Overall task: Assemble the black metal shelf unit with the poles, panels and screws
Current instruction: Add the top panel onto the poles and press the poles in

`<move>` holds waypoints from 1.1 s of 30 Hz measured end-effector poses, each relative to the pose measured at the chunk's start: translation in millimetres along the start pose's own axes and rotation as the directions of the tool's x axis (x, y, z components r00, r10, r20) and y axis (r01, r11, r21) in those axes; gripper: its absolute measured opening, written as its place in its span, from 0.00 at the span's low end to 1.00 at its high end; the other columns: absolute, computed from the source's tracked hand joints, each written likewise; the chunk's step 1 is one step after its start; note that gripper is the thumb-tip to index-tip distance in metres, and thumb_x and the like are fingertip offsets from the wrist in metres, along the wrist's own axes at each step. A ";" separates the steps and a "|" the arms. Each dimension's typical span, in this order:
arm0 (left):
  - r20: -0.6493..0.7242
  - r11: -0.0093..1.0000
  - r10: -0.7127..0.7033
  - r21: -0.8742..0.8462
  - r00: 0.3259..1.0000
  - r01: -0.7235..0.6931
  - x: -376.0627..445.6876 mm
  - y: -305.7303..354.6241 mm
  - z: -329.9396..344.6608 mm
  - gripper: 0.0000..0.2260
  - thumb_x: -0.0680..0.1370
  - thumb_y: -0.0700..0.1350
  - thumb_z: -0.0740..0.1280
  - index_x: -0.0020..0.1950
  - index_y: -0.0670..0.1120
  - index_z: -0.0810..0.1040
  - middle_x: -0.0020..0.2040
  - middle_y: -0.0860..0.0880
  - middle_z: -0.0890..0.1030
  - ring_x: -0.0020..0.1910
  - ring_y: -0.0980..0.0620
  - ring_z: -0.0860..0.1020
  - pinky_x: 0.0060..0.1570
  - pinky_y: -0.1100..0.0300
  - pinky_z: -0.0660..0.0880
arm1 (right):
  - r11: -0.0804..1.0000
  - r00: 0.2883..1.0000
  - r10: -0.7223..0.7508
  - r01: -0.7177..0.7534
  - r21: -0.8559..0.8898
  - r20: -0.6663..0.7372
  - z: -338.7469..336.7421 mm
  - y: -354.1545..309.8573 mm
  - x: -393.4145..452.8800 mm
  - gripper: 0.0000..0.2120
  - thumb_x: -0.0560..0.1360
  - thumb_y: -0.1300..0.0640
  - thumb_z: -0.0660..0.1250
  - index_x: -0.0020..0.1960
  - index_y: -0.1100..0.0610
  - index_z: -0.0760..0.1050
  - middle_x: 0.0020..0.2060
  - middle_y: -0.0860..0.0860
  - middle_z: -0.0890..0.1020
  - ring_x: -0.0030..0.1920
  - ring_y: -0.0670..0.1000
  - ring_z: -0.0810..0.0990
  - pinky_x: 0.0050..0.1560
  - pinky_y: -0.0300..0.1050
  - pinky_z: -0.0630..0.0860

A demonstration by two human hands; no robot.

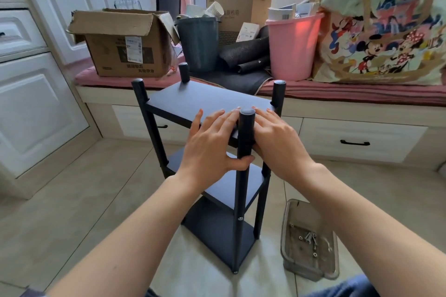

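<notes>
The black shelf unit stands upright on the tile floor, with a top panel (205,101), a middle panel (231,183) and a bottom panel (217,231). Poles rise at its corners; the near pole (243,188) stands between my hands. My left hand (210,144) grips the top panel's near edge, fingers flat on top and thumb underneath against the near pole. My right hand (280,142) holds the same edge just right of the pole, fingers on top, its thumb hidden. A clear plastic tray (289,212) with several screws (310,240) lies on the floor to the right.
A window bench with drawers (354,142) runs behind the shelf. On it stand a cardboard box (123,43), a dark bin (199,41), a pink bucket (293,46) and a cartoon-print bag (386,21). A white cabinet (31,103) is on the left.
</notes>
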State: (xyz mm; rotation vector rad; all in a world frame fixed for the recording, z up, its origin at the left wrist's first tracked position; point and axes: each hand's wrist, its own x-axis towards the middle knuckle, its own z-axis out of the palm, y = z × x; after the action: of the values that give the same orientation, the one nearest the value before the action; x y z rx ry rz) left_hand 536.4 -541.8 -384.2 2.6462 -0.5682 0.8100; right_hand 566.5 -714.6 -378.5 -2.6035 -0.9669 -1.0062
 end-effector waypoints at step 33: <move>-0.156 0.933 0.310 0.239 0.938 -0.269 39.4 -1.7 20.8 0.18 0.71 0.44 0.78 0.61 0.43 0.84 0.57 0.46 0.85 0.59 0.38 0.82 0.54 0.36 0.78 | 0.451 0.750 0.507 -0.651 0.610 0.426 -10.1 -30.9 -32.6 0.06 0.78 0.58 0.67 0.55 0.56 0.75 0.47 0.51 0.84 0.51 0.51 0.82 0.55 0.49 0.78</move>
State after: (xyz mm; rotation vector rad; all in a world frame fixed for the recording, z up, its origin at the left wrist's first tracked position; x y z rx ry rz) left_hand 576.7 -559.7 -377.8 2.6654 -0.8795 1.2638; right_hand 523.3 -711.3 -394.0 -2.0387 -0.2863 -0.1102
